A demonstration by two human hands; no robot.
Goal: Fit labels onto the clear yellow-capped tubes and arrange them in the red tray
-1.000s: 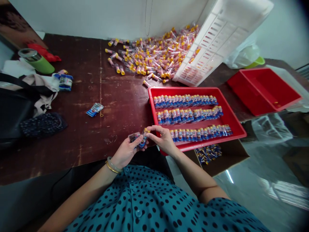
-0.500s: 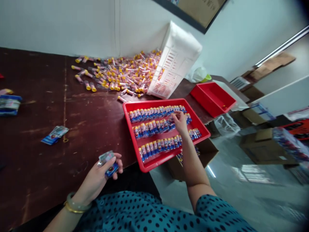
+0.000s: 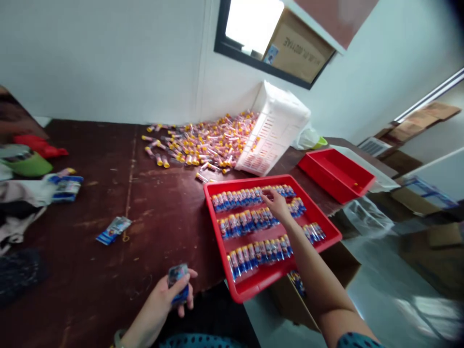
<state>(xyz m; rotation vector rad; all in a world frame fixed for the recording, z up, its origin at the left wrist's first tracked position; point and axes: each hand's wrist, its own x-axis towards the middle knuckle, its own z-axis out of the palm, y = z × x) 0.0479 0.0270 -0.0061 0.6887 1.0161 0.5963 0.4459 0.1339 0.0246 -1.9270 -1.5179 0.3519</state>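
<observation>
Some packets [image 3: 177, 274] sit clasped in left hand [image 3: 167, 296]; right hand [image 3: 277, 203], grip unclear, over tubes [image 3: 237, 199].

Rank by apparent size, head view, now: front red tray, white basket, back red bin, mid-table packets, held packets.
1. Front red tray
2. White basket
3. Back red bin
Smallest, not ranked: mid-table packets and held packets; too alike, the latter partly covered.

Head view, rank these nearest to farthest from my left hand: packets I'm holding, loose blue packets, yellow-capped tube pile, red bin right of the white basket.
1. Held packets: in your left hand.
2. Loose blue packets: forward and left.
3. Yellow-capped tube pile: farther back, left of the white basket.
4. Red bin: back right, past the basket.
</observation>
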